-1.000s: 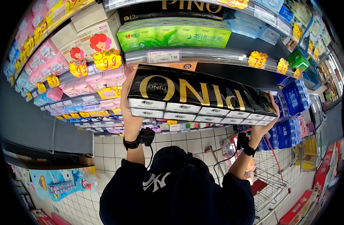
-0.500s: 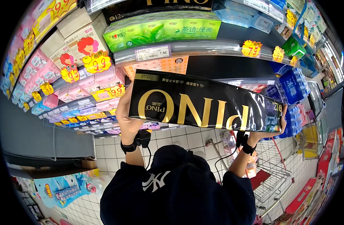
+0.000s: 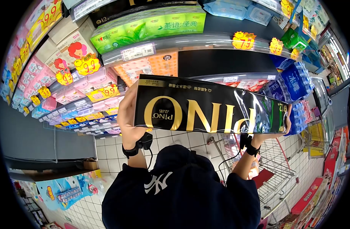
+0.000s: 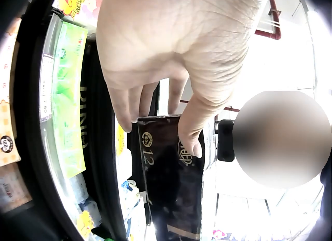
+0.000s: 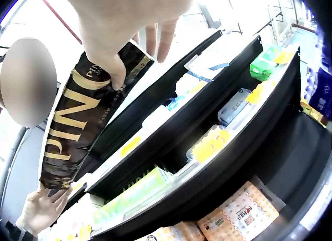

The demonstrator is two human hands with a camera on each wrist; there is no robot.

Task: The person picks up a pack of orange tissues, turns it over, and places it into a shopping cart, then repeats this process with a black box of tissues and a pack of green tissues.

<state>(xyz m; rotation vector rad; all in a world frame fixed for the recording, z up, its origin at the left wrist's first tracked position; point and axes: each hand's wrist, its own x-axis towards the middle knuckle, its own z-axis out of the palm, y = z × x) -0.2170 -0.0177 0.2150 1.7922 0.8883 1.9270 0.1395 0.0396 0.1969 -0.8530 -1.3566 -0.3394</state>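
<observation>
A long black pack of tissues (image 3: 209,107) with gold PINO lettering is held up in front of the chest, its lettering upside down in the head view. My left hand (image 3: 127,114) grips its left end; in the left wrist view the thumb (image 4: 192,129) lies along one face and the fingers reach over the far side. At the other end, my right hand (image 3: 276,135) holds the pack from below and the side. The right wrist view shows that thumb (image 5: 115,70) against the black wrapper, with the left hand (image 5: 42,210) at the opposite end.
Behind the pack are shelves with a green tissue pack (image 3: 152,26), an orange checked pack (image 3: 156,66) and yellow price tags (image 3: 243,40). Blue-wrapped bottles (image 3: 297,82) stand right. A wire shopping cart (image 3: 276,168) is at the right side, on the tiled floor.
The pack has rotated: its side with white box ends has turned out of view and its broad black face now shows. It sits slightly lower, revealing more of the orange pack. Both hands keep their hold.
</observation>
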